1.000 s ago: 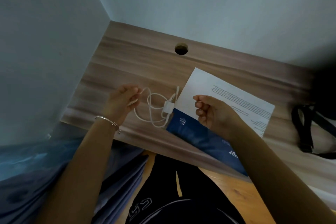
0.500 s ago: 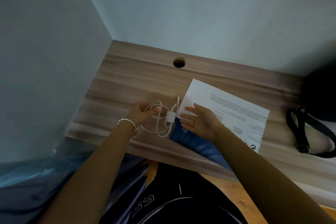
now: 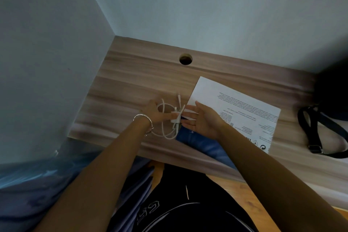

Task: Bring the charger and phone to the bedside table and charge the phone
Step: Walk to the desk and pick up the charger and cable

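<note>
A white charger cable [image 3: 165, 132] lies coiled on the wooden bedside table [image 3: 131, 84], bundled at a small white clip or plug [image 3: 175, 117]. My left hand [image 3: 153, 112], with a bracelet on its wrist, lies over the coil, its fingers stretched out to the white piece. From the right, my right hand [image 3: 202, 120] comes in palm up, fingers straight, with the tips next to the bundle. No phone is in view.
A printed white sheet [image 3: 241, 107] lies on a blue booklet [image 3: 199, 144] under my right hand. A black strap [image 3: 310, 132] of a dark bag sits at the right. A cable hole [image 3: 185, 59] is near the back wall. Walls close off the left and back; blue bedding [image 3: 28, 184] is lower left.
My right hand has uncurled and moved left to the cable bundle. My left hand has slid right over the coil and straightened its fingers. The camera has tilted upward.
</note>
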